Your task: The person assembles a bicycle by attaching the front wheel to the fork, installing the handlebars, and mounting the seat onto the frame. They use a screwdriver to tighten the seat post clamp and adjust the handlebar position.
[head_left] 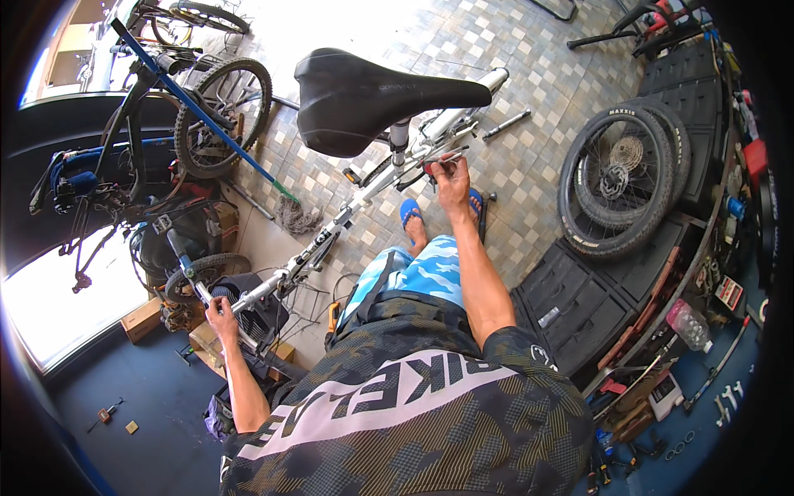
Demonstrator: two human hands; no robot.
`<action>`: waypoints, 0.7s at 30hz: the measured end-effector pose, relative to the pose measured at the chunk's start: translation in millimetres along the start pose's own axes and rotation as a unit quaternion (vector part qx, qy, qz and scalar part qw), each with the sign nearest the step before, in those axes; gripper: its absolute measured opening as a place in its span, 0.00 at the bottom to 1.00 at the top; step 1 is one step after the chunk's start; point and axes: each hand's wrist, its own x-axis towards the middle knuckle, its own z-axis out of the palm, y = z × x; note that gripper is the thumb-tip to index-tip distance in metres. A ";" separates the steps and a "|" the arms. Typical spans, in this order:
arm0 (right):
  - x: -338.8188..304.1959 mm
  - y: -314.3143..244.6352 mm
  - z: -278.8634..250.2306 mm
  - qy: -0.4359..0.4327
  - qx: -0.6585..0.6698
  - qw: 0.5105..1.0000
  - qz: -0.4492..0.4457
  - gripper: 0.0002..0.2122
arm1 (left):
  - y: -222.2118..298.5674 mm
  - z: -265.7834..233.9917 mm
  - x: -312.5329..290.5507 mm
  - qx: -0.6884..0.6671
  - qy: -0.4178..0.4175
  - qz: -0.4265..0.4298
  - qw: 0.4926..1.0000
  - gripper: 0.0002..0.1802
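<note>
A silver-white bicycle frame stretches in front of me, its black saddle large near the top. My left hand is closed at the frame's front end, where a pale bar runs up and away. At the rear, below the saddle, my right hand is raised with its fingers pinched. A thin metal rod and a small red part show at these fingertips; whether the rod is a tool or part of the bicycle I cannot tell. A pedal hangs beside the seat tube.
Two loose wheels with tyres lie on black drawers at the right. Another bicycle stands at the left, with a blue-handled mop slanting across it. A silver tube rests on the tiled floor. Tools crowd the right-hand shelf.
</note>
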 end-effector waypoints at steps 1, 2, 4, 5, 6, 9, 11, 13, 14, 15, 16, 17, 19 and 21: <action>-0.4 0.0 0.8 0.001 -0.007 1.000 -0.013 0.11 | -0.5 0.0 0.4 0.003 -0.003 0.001 1.000 0.11; -1.6 -2.0 3.0 -0.004 -0.002 1.000 -0.016 0.11 | -0.8 0.7 0.0 0.005 -0.006 0.000 1.000 0.11; -5.5 -6.6 6.2 -0.014 0.008 1.000 -0.021 0.11 | -1.6 1.1 -2.6 -0.002 -0.003 0.001 1.000 0.11; -7.6 -8.2 5.5 -0.021 -0.041 0.998 -0.039 0.10 | -2.0 0.5 -3.9 -0.005 -0.001 0.001 1.000 0.11; -9.6 -10.1 4.0 -0.028 -0.090 0.994 -0.056 0.10 | -2.5 0.1 -4.5 -0.002 -0.004 -0.001 1.000 0.11; -11.0 -11.6 0.4 -0.051 -0.099 0.993 -0.049 0.09 | -1.1 -0.1 -4.0 0.001 -0.008 -0.002 1.000 0.11; -11.1 -11.4 0.1 -0.050 -0.135 0.989 -0.040 0.09 | -0.6 1.0 -4.8 -0.006 -0.002 -0.001 1.000 0.11; -9.3 -11.3 2.4 -0.035 -0.248 0.967 -0.048 0.10 | -2.6 0.2 -6.4 -0.005 0.001 0.000 1.000 0.11; -7.0 -9.0 2.0 -0.023 -0.269 0.961 -0.058 0.11 | -1.9 -0.1 -5.6 -0.006 0.003 0.001 1.000 0.11; -4.8 -6.5 2.3 -0.012 -0.291 0.954 -0.068 0.13 | -1.4 -0.3 -4.3 -0.002 0.006 0.000 1.000 0.11; -3.3 -3.7 3.1 -0.001 -0.312 0.947 -0.078 0.16 | -0.8 -0.1 -2.4 0.001 0.009 -0.002 1.000 0.11; -5.0 -6.1 6.3 0.007 -0.317 0.946 -0.063 0.17 | -1.2 2.1 -6.0 0.004 0.010 -0.009 1.000 0.11; -8.2 -11.5 12.3 0.023 -0.326 0.945 -0.032 0.19 | -3.4 2.5 -10.3 0.004 0.015 -0.010 1.000 0.10; -5.2 -11.6 9.2 0.028 -0.260 0.965 0.036 0.20 | 0.1 4.6 -10.5 0.003 0.018 -0.014 1.000 0.10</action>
